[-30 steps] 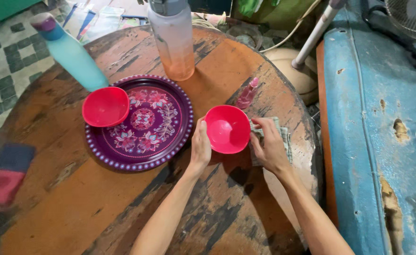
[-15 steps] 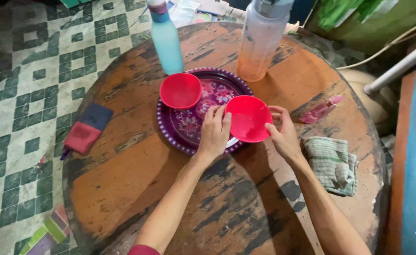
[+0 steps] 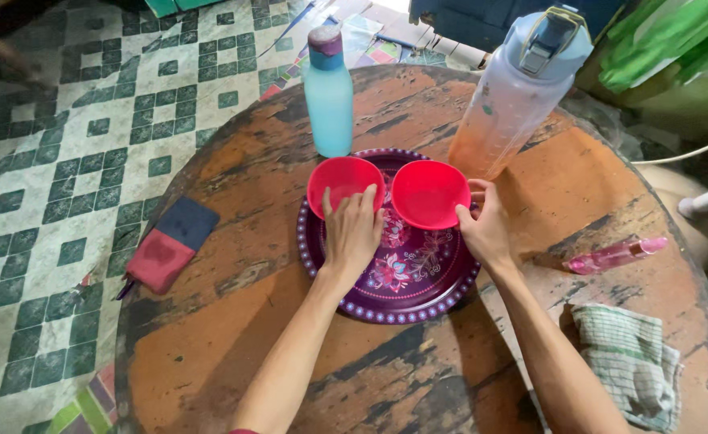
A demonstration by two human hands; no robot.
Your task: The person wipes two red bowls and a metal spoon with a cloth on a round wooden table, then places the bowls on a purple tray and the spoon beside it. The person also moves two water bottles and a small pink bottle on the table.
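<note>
Two red plastic bowls stand side by side on the far half of a round purple flowered tray [image 3: 394, 299]. My right hand [image 3: 489, 233] grips the right rim of the right red bowl [image 3: 428, 193], which sits on the tray. My left hand [image 3: 352, 235] lies flat on the tray, its fingers spread and touching the near rim of the left red bowl [image 3: 342, 178], with the index finger reaching between the two bowls. Nothing is enclosed in the left hand.
The tray lies on a worn round wooden table [image 3: 233, 345]. Behind it stand a light blue bottle [image 3: 328, 92] and a large clear lidded jug [image 3: 510, 100]. A pink spray bottle [image 3: 615, 255] and a checked cloth [image 3: 631, 362] lie at the right, a red and navy pouch [image 3: 169, 245] at the left edge.
The red bowl held in both hands has travelled from the table's right side onto the tray beside the other bowl. My left hand has let go and now touches the left bowl.
</note>
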